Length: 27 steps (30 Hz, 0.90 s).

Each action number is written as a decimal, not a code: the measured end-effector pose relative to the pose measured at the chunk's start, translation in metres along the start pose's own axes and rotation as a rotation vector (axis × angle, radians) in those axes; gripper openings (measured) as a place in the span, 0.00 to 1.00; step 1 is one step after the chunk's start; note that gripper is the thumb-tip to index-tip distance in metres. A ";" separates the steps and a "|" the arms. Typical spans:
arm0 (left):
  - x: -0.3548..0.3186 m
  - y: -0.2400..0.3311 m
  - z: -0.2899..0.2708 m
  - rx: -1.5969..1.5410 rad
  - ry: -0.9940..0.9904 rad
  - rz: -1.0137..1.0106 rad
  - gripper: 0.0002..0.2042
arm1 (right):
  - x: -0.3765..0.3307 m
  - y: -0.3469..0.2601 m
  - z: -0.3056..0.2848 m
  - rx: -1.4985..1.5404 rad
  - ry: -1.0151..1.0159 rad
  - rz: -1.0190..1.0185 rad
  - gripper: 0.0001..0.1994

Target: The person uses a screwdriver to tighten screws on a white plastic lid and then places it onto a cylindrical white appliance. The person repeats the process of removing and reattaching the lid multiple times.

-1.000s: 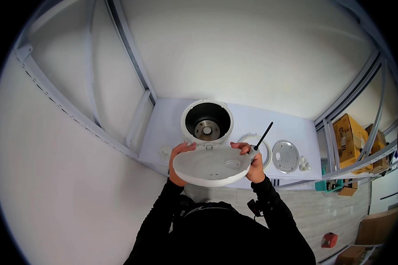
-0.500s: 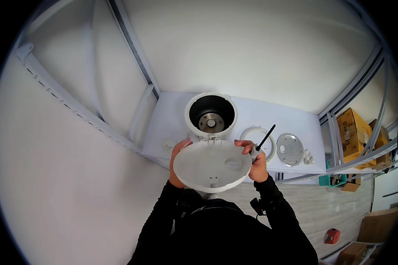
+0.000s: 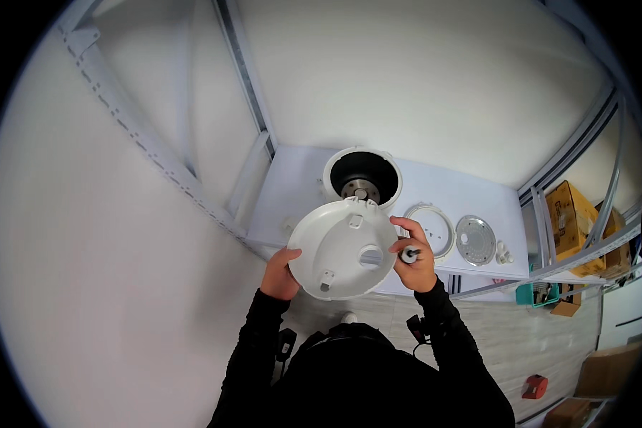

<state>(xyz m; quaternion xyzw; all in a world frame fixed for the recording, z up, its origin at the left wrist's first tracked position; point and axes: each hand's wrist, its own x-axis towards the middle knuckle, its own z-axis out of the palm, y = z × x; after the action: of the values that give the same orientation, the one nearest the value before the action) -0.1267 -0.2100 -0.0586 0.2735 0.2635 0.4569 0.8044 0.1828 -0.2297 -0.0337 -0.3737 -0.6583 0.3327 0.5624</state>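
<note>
A white plastic rice cooker lid [image 3: 319,246], round with a hole through one side, is held up in front of my body. My left hand [image 3: 279,277] grips its left edge, thumb on top. On the opposite edge my right hand [image 3: 417,264] is closed, with a screwdriver [image 3: 410,253] also in its grasp, the shaft pointing up. Just beyond the lid stands the white rice cooker body [image 3: 332,171], open at the top and dark inside. The lid's far edge overlaps its near rim in view; I cannot tell whether they touch.
On the white table [image 3: 292,178], right of the cooker, lie a white ring [image 3: 449,234], a perforated metal disc [image 3: 476,241] and small white parts [image 3: 504,253]. Metal frame posts rise at both sides. Cardboard boxes [image 3: 569,221] and a teal basket [image 3: 525,294] are farther right.
The lid has been turned over in my hands, from its smooth side to a side with raised fittings. The screwdriver has swung from pointing far right to pointing up. The view has shifted slightly.
</note>
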 end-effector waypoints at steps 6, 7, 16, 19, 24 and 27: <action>-0.038 -0.018 -0.040 -0.141 0.064 0.073 0.35 | -0.023 -0.005 0.026 -0.271 -0.054 -0.067 0.18; -0.045 -0.018 -0.047 -0.185 0.085 0.069 0.35 | -0.031 -0.007 0.031 -0.248 -0.049 -0.024 0.19; -0.084 -0.046 -0.061 -0.096 0.167 0.231 0.32 | -0.084 -0.040 0.059 -0.405 -0.291 0.298 0.32; -0.095 -0.048 -0.058 -0.088 0.164 0.259 0.31 | -0.094 -0.044 0.064 -0.408 -0.370 0.208 0.34; -0.104 -0.044 -0.047 -0.152 0.132 0.356 0.31 | -0.101 -0.059 0.071 -0.414 -0.419 0.183 0.32; -0.107 -0.042 -0.045 -0.160 0.156 0.383 0.32 | -0.100 -0.073 0.074 -0.392 -0.412 0.216 0.30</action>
<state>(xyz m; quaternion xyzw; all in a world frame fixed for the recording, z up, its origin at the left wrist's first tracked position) -0.1797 -0.3137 -0.1009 0.2178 0.2310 0.6405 0.6993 0.1096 -0.3543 -0.0313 -0.4675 -0.7667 0.3259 0.2957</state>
